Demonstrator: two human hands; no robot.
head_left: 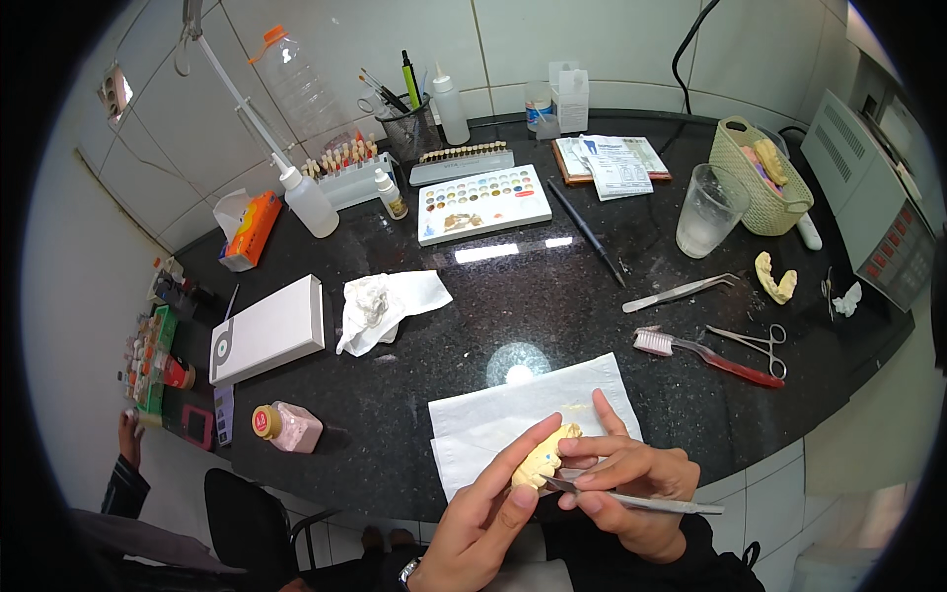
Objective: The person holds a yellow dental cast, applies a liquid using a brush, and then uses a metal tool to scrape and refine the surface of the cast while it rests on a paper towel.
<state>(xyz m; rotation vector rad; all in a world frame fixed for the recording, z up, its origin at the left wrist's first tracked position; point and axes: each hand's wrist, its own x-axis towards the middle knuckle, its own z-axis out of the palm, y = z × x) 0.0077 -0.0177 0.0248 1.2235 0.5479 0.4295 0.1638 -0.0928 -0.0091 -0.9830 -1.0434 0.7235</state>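
My left hand point(485, 515) is closed round a pale yellow dental cast point(539, 460), fingers on its far side and thumb on the near side. A small blue mark shows on the cast. In my right hand point(646, 485) is a scalpel point(663, 504) with a flat metal handle, held like a pen. Its dark blade tip is at the cast's near edge; whether it touches I cannot tell. My right index fingertip appears to rest on the cast. Beneath both hands lies a folded white paper towel point(523, 397), with a few pale crumbs on it.
Right of the towel lie a toothbrush point(712, 359), a hemostat point(758, 343), tweezers point(681, 293) and another cast point(776, 279). A cup point(708, 212) stands behind. Leftward are a pink powder jar point(293, 428), a crumpled tissue point(380, 306) and a white box point(268, 331). Another person's hand point(129, 434) shows far left.
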